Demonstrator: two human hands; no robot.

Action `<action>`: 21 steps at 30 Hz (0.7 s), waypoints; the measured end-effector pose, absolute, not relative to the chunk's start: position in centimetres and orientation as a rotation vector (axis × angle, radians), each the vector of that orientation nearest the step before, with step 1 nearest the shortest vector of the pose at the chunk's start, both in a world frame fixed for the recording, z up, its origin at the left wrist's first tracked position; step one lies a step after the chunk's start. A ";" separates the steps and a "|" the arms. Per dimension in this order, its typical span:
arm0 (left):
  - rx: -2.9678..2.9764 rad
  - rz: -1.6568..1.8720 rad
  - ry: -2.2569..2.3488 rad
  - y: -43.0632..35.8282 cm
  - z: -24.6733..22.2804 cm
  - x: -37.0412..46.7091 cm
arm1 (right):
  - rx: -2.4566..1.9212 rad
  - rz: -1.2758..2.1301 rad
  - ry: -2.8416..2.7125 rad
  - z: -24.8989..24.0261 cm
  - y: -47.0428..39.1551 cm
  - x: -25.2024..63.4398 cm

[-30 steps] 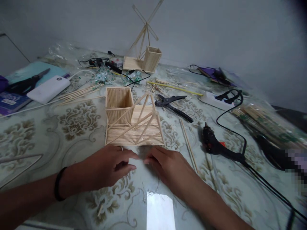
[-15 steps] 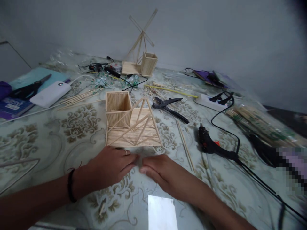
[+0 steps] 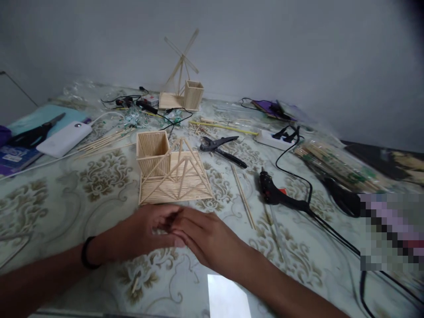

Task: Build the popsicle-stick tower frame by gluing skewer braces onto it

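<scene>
My left hand (image 3: 139, 236), with a black band on its wrist, is curled around the fingertips of my right hand (image 3: 205, 234). The right hand's fingers are bent and pressed together inside that curl. Whether anything small lies between them is hidden. Just beyond both hands a bamboo-stick model (image 3: 175, 176) rests on the table. It has a flat slatted base, a square open-topped box (image 3: 153, 152) at its left, and slanted sticks joined into peaked frames at its right.
A similar windmill model (image 3: 182, 95) stands at the back wall. Right of the near model lie black pliers (image 3: 223, 150), loose sticks (image 3: 243, 196) and a corded glue gun (image 3: 281, 194). A white power strip (image 3: 274, 139) and bagged sticks (image 3: 341, 165) lie farther right. Scissors (image 3: 36, 132) and a white power bank (image 3: 64, 139) lie left.
My hands have come together: they were slightly apart before the model, and now the right fingers sit within the left hand. The camera view has shifted, moving the table items leftward.
</scene>
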State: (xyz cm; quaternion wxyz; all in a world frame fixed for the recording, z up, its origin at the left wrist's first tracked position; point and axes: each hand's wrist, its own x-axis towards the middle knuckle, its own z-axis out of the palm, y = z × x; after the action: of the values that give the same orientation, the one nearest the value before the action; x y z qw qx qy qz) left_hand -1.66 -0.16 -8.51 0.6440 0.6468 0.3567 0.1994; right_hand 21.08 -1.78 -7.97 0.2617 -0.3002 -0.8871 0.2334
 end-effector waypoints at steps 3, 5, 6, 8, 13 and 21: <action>1.499 0.493 0.924 -0.3 -8.6 -1.5 | -0.726 0.960 -2.371 -5.9 -1.5 21.7; 1.473 0.471 0.916 -0.5 -8.5 -1.5 | -0.715 1.189 -2.369 -4.0 -1.4 22.4; 1.432 0.449 0.877 -0.6 -8.4 -1.5 | -0.714 1.276 -2.381 -3.2 -1.4 22.9; 1.309 0.416 0.793 -0.8 -8.4 -1.5 | -0.706 1.353 -2.395 -1.9 -1.4 24.1; 1.128 0.425 0.743 -0.6 -8.9 -2.2 | -0.867 1.064 -2.322 -2.3 -0.6 27.8; 1.232 0.317 0.435 -1.0 -7.4 -3.2 | -1.266 -0.175 -2.571 -7.1 0.1 26.9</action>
State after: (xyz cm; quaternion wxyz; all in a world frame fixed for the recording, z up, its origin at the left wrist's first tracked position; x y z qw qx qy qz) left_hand -3.15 -1.03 -7.36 0.7824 0.5707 0.2014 0.1469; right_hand 26.92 0.06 -7.05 0.1348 -0.4368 -0.8874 -0.0605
